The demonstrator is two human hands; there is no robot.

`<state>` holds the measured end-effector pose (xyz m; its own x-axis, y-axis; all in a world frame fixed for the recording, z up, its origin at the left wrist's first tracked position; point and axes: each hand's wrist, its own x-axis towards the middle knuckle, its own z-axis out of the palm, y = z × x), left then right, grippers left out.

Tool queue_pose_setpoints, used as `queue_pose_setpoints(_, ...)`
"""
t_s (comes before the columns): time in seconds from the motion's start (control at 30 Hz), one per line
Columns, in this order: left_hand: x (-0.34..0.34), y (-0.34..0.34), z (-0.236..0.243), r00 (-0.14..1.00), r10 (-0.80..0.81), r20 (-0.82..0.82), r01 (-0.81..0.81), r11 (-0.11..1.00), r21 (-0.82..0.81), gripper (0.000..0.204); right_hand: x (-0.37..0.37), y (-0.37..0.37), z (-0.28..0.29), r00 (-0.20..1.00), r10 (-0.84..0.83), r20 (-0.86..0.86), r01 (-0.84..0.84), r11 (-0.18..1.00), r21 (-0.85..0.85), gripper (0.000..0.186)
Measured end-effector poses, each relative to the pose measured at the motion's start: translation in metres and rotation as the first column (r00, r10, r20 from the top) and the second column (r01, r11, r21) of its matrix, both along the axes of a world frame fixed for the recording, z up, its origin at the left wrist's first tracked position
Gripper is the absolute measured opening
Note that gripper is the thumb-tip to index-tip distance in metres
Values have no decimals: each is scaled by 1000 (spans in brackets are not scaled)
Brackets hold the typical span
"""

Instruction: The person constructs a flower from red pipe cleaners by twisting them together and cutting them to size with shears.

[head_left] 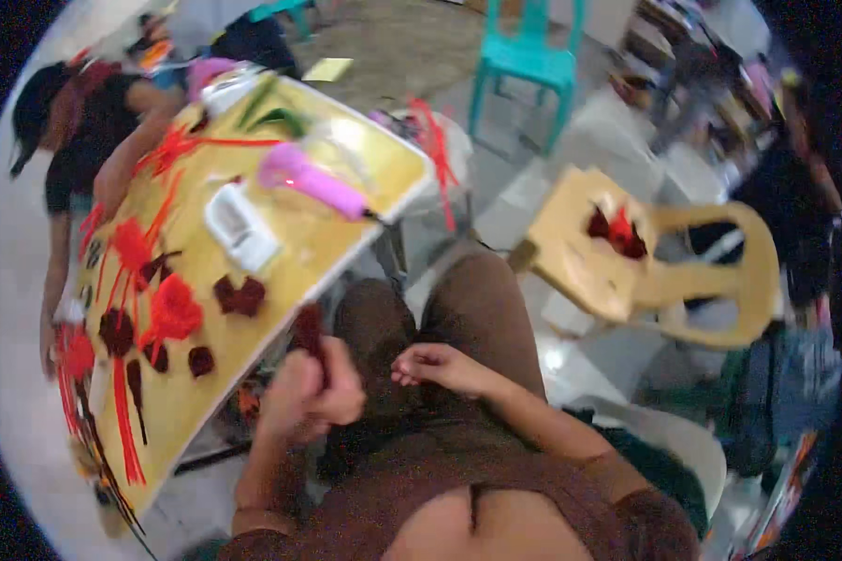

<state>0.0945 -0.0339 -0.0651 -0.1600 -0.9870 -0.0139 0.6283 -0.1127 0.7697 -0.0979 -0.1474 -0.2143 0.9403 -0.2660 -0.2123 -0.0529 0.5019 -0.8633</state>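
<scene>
My left hand [311, 390] is closed around a dark red fuzzy piece [309, 329] that sticks up from the fist, just off the near edge of the yellow table [318, 238]. My right hand [437, 366] rests over my lap, fingers curled, thumb and fingertips pinched together; whether anything thin is between them is too blurred to tell. Both hands sit above my brown trousers. On the table lie several red and dark red fuzzy pieces [170, 311] and long red strips [124, 411].
A pink tool [313, 183] and a white box-like thing [239, 227] lie on the table. Another person [84, 122] leans at its far left side. A yellow plastic chair [646, 262] holding red pieces stands to my right, a teal chair [529, 61] behind.
</scene>
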Motion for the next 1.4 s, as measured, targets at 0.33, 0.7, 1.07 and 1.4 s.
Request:
queue_pose_setpoints(0.33,-77,-33,-94,788,-480,386,262,828,495,29,-38,-20,28,959,-279,-60,279,872,402,26)
queue_pose_setpoints(0.7,-67,-24,-150,542,-364,757,-176,832,526,39,40,-285,-51,685,-726,-53,563,575,-594,26)
queue_pose_setpoints(1.07,-41,-14,-179,843,-252,476,-134,758,638,30,136,-387,-107,470,-871,-146,86,209,-974,26)
queue_pose_setpoints(1.4,-39,-43,-163,968,-243,70,109,650,752,30,117,-380,-75,594,-804,-10,147,121,-982,21)
